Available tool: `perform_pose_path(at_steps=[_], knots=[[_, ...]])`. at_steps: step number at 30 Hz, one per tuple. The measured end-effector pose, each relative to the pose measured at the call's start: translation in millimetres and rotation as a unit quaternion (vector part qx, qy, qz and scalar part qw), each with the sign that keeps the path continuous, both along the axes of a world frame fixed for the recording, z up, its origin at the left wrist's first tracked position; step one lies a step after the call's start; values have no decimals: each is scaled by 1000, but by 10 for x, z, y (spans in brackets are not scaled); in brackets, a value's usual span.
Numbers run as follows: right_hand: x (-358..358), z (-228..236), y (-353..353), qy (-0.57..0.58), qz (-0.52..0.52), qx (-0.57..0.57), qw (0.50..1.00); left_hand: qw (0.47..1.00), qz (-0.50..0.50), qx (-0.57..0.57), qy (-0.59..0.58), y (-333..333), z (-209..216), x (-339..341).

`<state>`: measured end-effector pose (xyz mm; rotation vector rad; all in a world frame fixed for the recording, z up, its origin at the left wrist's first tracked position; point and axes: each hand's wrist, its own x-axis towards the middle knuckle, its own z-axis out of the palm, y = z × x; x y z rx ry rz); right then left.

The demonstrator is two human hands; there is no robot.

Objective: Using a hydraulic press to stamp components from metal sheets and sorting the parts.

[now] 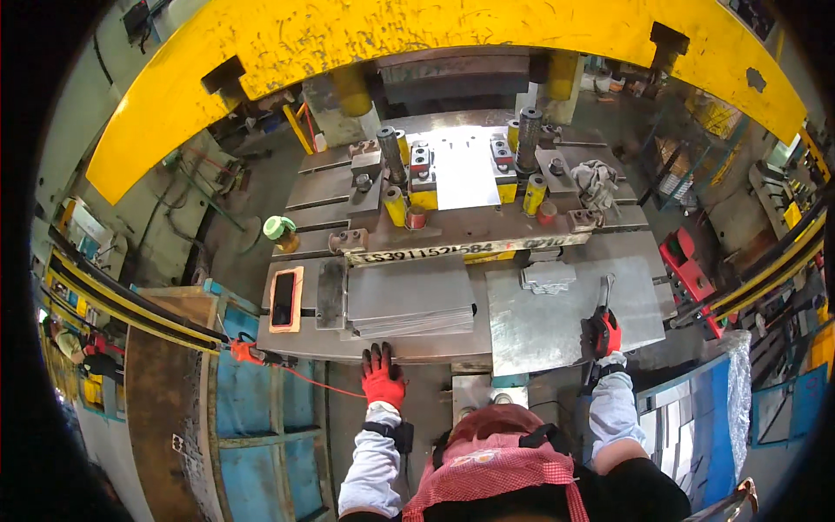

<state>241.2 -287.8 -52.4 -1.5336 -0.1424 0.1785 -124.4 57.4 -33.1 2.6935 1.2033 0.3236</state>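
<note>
My left hand (383, 378), in a red glove with black fingertips, lies at the bench's front edge with its fingers apart and nothing in it. Just beyond it is a stack of grey metal sheets (409, 291). My right hand (604, 333), gloved in red and black, is closed round the handle of a slim silver tool, which looks like a wrench (606, 294). Beneath it is a broad metal sheet (531, 326), with a small pile of cut metal pieces (548, 277) at its far side. A bright metal sheet (465, 178) lies in the die farther back.
A yellow press beam (435, 30) arches overhead. Guide posts (528, 139) and yellow cylinders (395, 205) flank the die. At the left are a phone (284, 300) and a green-lidded bottle (281, 231). A grey rag (596, 183) lies at the right, and a blue rack (248, 383) stands lower left.
</note>
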Motion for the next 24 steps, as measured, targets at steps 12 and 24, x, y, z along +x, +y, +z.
perform_pose_path(at_steps=[12, 24], knots=[[143, -196, -111, 118, -53, 58, 990, 992, -27, -51, 108, 199, -116, -7], [64, -44, -27, 76, -67, -6, 995, 994, -25, -39, 97, 203, -84, -33]])
